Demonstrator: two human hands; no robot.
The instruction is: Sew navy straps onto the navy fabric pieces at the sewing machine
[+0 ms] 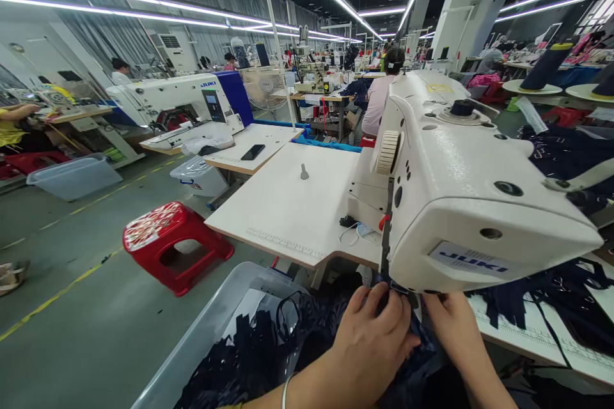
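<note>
A white sewing machine [460,198] fills the right side of the view. Under its head, my left hand [371,339] has its fingers curled and pressed onto dark navy fabric [412,358]. To the right of the needle area, my right hand [451,323] is closed at the same fabric; its fingertips are partly hidden beneath the machine head. The stitching point itself cannot be seen. More navy fabric pieces with straps [240,358] trail from my left hand into a clear plastic bin [192,345].
The white machine table [288,198] extends left, with a grey peg [304,172] on it. A red stool [175,246] stands on the floor at left. Beyond are a second sewing machine [182,102], a phone [252,152] and a seated person [378,102]. Navy strips [542,294] lie at right.
</note>
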